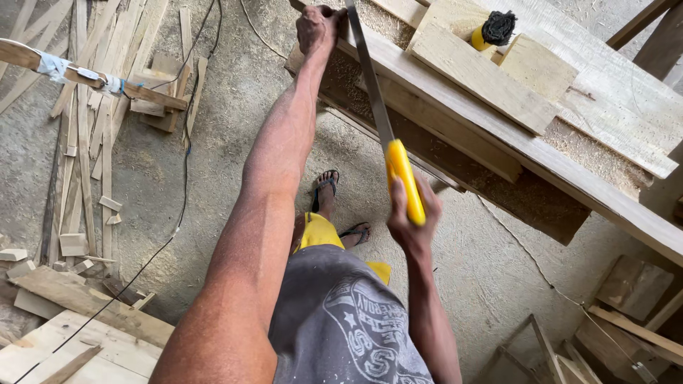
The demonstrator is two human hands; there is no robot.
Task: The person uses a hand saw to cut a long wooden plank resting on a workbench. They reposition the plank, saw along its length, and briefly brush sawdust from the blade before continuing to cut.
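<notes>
R hand (411,213) fingers were wrapped tight round the yellow plastic handle of a long steel-bladed hand saw (384,121), blade running up & away to the edge of the long pale wooden plank (498,135) on the bench. L hand (318,28), arm at full stretch, was pressed down on the same plank's near end just beside the blade tip, fingers curled over the edge; couldn't tell if they gripped it or only bore down. Saw looked light, blade thin & likely springy, so prob. prone to bending if pushed off-line; handle is the only sensible hold, teeth sharp. Plank looked stiff, fairly heavy, rough-sawn w/ sawdust along it, best steadied from above close to the cut. Further out on the bench: shorter board offcuts (484,75) stacked at angles, & a yellow spool w/ dark cord (494,30). Below, a sandalled foot (326,188) on the dusty concrete floor (220,107), thin timber strips & scraps (85,156) scattered to the left, a black cable (181,185) trailing across.
</notes>
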